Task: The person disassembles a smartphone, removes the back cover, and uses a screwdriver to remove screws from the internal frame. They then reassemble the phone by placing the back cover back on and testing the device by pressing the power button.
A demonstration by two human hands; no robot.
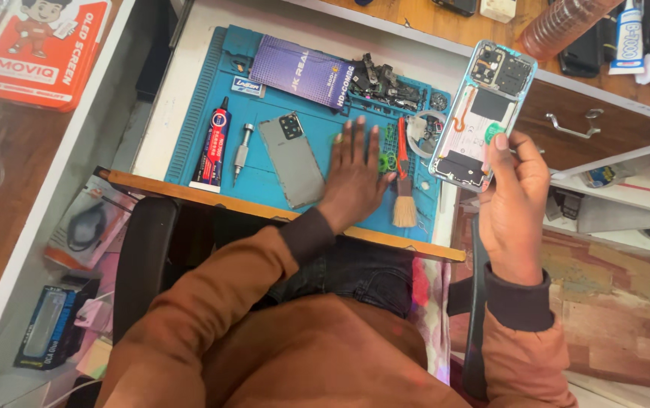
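Gripped opened phone [482, 113] in right hand [514, 204], back cover off, internals turned up toward view, raised off mat. Left hand [354, 175] lay flat, empty, fingers spread on blue repair mat [189, 113], just beside grey back cover [292, 159]; brush [403, 204] close by.

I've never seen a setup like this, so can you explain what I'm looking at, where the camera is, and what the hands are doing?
There is no machine here: a head-worn camera looks down at one person's two bare hands. The right hand holds an opened phone with its back removed, insides showing. The left hand rests flat on a blue work mat. On the mat lie a grey phone back cover, a glue tube, a small screwdriver, a brush, a purple packet and a heap of small parts.
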